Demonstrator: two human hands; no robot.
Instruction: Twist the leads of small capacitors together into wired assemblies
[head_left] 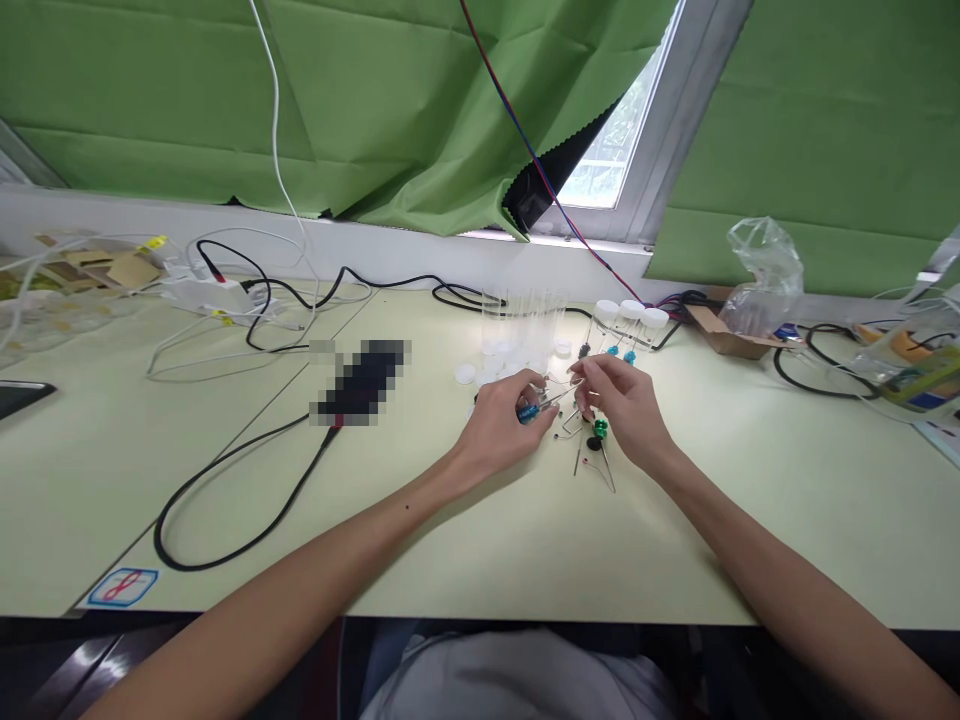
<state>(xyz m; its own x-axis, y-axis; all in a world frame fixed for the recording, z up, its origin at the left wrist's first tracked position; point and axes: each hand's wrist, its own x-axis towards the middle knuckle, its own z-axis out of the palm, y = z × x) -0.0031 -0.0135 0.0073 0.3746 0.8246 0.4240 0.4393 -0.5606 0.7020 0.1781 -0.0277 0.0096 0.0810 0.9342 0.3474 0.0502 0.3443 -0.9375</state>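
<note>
My left hand (501,418) is closed around a small blue piece (527,412) that has a thin metal rod sticking out to the right. The fingers of my right hand (622,402) are pinched together at the rod's far end; whether they grip the rod or another tiny part is too small to tell. Just below my right hand lie a green piece (601,428), a black round piece (595,444) and several thin metal rods (609,476). Beyond my hands are clear tubes (523,318) and loose white caps (465,374).
Three white-capped tubes (630,311) with blue and black pieces stand beyond my right hand. A small cardboard box (724,332) with a clear plastic bag (761,275) is farther right. At left, a black cable (180,490) runs to a pixelated dark object (367,380).
</note>
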